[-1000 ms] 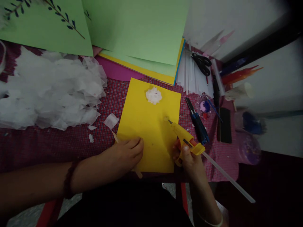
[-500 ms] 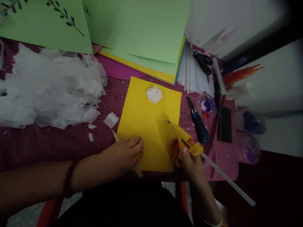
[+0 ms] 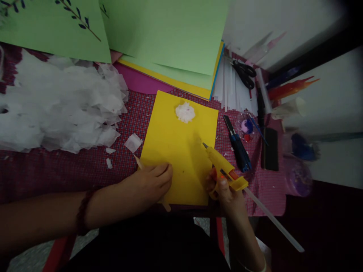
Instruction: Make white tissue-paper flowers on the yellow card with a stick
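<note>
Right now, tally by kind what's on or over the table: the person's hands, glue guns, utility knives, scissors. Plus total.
Left hand, right hand: 2
Yellow glue gun, in the right hand: 1
Utility knife: 1
Black-handled scissors: 1 pair
Total: 5, the scissors counted as one

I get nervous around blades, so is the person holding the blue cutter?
No, the blue cutter lies on the checked cloth, while the right hand grips the yellow glue gun.
</note>
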Available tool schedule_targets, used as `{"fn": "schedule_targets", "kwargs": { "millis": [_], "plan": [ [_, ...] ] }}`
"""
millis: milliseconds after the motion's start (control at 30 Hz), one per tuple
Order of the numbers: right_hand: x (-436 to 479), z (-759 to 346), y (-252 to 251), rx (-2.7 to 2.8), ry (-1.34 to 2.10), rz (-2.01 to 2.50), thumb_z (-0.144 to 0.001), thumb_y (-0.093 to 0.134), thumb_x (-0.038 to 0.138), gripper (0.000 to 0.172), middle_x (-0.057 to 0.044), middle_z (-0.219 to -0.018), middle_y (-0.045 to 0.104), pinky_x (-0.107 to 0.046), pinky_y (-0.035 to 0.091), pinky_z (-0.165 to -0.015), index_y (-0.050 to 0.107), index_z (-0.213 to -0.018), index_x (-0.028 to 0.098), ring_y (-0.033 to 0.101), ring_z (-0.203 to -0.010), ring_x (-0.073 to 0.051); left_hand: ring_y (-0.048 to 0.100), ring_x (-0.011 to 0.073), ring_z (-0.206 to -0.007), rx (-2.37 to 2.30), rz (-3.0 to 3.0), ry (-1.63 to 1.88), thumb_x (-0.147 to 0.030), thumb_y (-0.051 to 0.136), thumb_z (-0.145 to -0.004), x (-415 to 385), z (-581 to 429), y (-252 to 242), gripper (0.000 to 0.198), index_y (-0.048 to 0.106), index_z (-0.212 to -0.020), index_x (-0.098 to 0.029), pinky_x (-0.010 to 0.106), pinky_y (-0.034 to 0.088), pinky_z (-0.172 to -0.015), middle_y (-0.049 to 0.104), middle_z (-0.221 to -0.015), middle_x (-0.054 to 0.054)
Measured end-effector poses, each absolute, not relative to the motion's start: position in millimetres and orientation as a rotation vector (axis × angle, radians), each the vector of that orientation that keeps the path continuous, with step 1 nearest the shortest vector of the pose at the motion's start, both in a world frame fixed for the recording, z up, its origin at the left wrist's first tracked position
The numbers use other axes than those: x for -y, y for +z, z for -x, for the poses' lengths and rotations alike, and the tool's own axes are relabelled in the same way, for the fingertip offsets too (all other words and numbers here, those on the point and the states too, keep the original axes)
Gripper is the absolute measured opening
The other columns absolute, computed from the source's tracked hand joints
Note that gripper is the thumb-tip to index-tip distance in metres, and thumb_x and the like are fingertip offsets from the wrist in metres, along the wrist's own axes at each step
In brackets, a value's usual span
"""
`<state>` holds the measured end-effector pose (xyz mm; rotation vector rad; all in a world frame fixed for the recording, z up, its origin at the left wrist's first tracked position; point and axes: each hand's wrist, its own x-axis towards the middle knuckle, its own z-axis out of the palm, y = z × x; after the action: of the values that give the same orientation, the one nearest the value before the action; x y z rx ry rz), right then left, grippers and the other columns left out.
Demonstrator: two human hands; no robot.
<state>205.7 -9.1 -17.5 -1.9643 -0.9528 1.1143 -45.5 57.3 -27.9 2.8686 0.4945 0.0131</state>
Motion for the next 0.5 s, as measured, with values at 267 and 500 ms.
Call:
{"fn": "schedule_targets", "kwargs": {
  "millis": [267,500],
  "plan": [
    [2.4,-204.6,-21.1,0.869,1.111,1.997,-0.072,0.061,0.061,0.041,-0.006,-0.073,0.064,-0.032,0.045,-0.043,0.056,-0.089,0.024,0.055,-0.05,-0.017,0.056,0.024,-0.111,-0.499,-2.879,0.007,-0.028,0.054,-0.088,-57.0,44.8,-27.6,0.032,0.064,-0.111,-0.008,0.033,0.045,-0.092,0.063,-0.119,0.015],
    [9.1,-209.8,-21.9,0.957,1.076,1.995,-0.076,0.058,0.059,0.035,-0.002,-0.061,0.059,-0.033,0.048,-0.048,0.059,-0.08,0.024,0.057,-0.053,-0.018,0.056,0.0229,-0.11,-0.52,-2.879,0.088,-0.026,0.054,-0.087,-56.4,45.6,-28.1,0.03,0.066,-0.109,-0.009,0.032,0.044,-0.094,0.063,-0.118,0.014]
  ]
}}
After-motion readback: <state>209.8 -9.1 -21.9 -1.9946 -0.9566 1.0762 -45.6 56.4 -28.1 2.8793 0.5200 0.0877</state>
